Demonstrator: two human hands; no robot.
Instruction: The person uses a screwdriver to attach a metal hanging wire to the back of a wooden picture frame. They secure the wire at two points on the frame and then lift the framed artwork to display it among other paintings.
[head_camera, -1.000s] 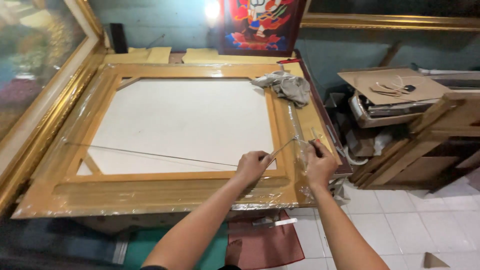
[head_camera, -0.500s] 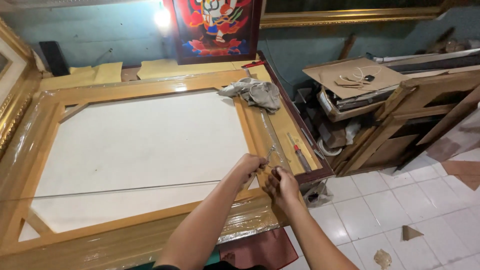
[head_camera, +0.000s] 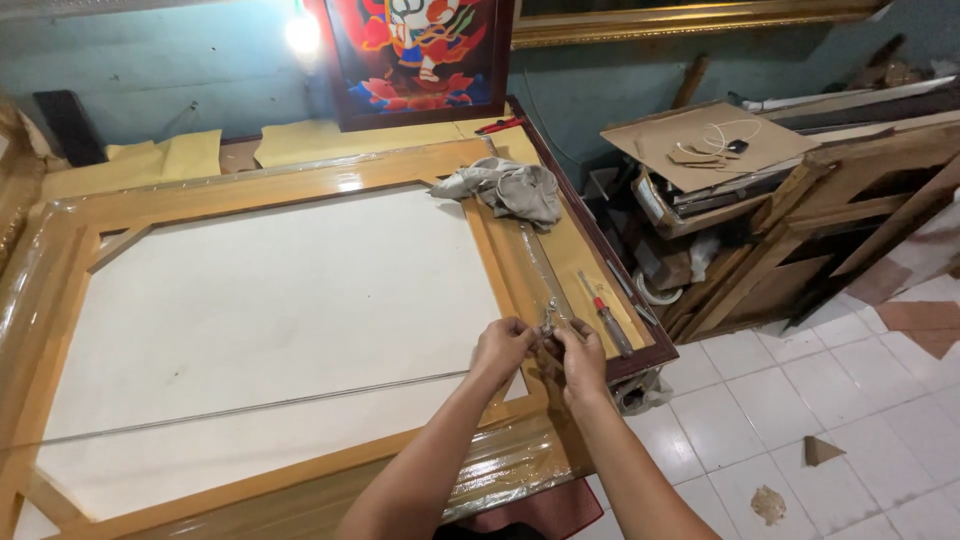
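A large wooden picture frame (head_camera: 250, 185) wrapped in clear plastic lies face down on a table, its white backing board (head_camera: 270, 310) showing. A thin wire (head_camera: 250, 408) stretches across the backing from the left side to my hands. My left hand (head_camera: 500, 350) and my right hand (head_camera: 580, 355) meet over the frame's right rail, both pinching the wire's twisted end (head_camera: 548, 318) between the fingers.
A screwdriver with a red band (head_camera: 606, 318) lies on the table edge right of my hands. A crumpled grey cloth (head_camera: 505, 188) sits on the frame's far right corner. A colourful painting (head_camera: 415, 55) leans on the wall. Wooden shelving with cardboard (head_camera: 720, 170) stands at right, white tiled floor (head_camera: 800, 400) below.
The view has swung to the right. My two hands have come closer together over the right rail, now joined on the wire's end.
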